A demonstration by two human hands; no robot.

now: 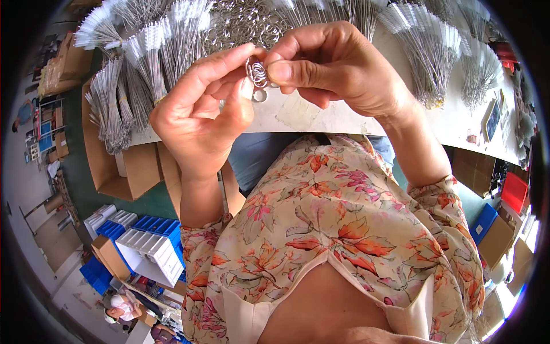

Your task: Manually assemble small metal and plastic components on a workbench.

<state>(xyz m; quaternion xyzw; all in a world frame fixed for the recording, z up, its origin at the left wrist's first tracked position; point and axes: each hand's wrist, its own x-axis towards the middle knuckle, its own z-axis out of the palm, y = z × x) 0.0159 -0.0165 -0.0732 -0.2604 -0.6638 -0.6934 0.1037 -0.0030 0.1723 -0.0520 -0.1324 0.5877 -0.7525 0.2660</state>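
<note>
White worktable (315, 117) across the upper view, largest item. On it, bundles of wire-stemmed brushes (424, 63) with white bristle heads, massed at left and right. Open cardboard box (140, 178) below the table's left part; blue and white plastic bins (150, 255) farther down at left. Heap of metal rings (246, 20) on the tabletop between the brush bundles, beyond the hands.

Right hand (344, 69): thumb and forefinger closed together at the right side of the ring cluster, other fingers curled under; exact contact point hidden by the thumb. Left hand (200, 112): thumb and forefinger gripping the cluster from its left, remaining fingers bent behind.

Cluster of small metal rings (258, 73): between the fingertips of both hands, above the table's near edge; count unclear, rings overlap. Single loose ring (260, 95): smallest item, on the tabletop, appearing just below the cluster
</note>
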